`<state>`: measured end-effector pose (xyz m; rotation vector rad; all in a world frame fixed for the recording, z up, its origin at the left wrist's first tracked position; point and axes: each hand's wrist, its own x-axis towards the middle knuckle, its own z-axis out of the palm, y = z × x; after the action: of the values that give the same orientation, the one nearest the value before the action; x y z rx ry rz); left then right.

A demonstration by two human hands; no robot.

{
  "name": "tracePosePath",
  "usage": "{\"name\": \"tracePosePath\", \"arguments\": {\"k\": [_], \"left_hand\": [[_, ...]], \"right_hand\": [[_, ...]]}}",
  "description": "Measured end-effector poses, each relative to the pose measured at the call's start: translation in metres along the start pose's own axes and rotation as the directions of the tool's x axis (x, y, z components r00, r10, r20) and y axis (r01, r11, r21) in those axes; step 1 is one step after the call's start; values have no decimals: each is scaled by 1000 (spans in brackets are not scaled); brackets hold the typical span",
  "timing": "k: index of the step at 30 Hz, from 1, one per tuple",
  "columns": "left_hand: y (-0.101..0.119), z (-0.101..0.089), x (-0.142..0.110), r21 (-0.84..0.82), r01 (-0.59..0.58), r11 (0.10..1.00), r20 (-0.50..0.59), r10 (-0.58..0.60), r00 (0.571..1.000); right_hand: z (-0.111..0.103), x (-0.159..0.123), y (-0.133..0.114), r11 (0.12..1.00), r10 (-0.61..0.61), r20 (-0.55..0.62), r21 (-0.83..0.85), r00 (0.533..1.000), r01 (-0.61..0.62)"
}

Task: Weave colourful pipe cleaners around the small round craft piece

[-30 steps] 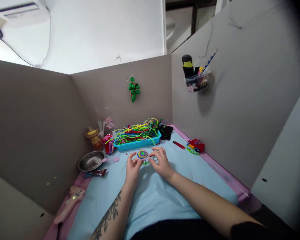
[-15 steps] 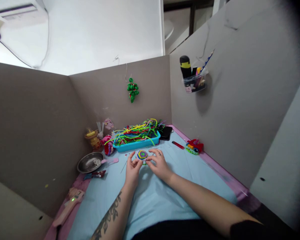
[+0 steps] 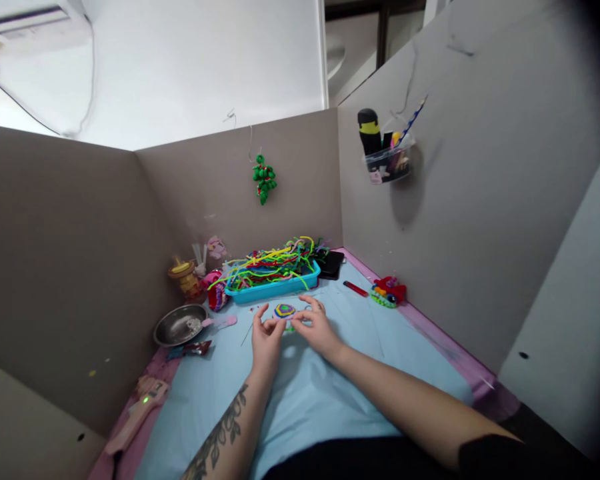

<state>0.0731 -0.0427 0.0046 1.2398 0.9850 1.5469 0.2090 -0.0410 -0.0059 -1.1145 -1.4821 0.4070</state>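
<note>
Between my hands is a small round coil [image 3: 285,311] with rings of several colours, seemingly of pipe cleaner, green at its centre. My left hand [image 3: 267,339] pinches its near left edge between thumb and fingers. My right hand [image 3: 317,328] closes its thumb and index finger on the near right edge, where a pink strand shows. Just beneath the coil a bit of green shows, mostly hidden by the fingers. A thin dark stick or wire [image 3: 247,335] lies on the cloth left of my left hand.
A blue tray [image 3: 273,291] heaped with pipe cleaners [image 3: 275,263] stands behind my hands. At left are a metal bowl [image 3: 166,328], a pink spoon-like tool [image 3: 221,321] and a pink glue gun [image 3: 143,410]. A red cutter [image 3: 355,289] lies at right. Grey panels [image 3: 295,180] enclose the table.
The coil has tilted between my fingers and now appears flatter. Both hands keep their grip in nearly the same place. The whole view has shifted slightly.
</note>
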Motion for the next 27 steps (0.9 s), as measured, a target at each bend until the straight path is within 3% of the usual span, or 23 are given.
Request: {"name": "tracePosePath", "arguments": {"k": [6,11,14,18,27], "left_hand": [[2,1,-1,-27,8,1000,27,-7,1000],[6,5,-3,-106,49,993,104,-38,994],[6,3,-3,-147,63,987,83,-51,995],[4,-1,0,-184,87,979,40,-81,996],[7,-2,1,-227,153,962,84,-138,987]], "right_hand": [[2,-1,1,999,36,26,29,999,-37],[0,-3,-1,998,-54,18,-11,998,54],[-3,-2,-2,997,-74,19,-23,997,75],[-7,2,-3,1000,-6,5,-3,1000,6],[-7,8,5,982,130,42,132,991,-135]]}}
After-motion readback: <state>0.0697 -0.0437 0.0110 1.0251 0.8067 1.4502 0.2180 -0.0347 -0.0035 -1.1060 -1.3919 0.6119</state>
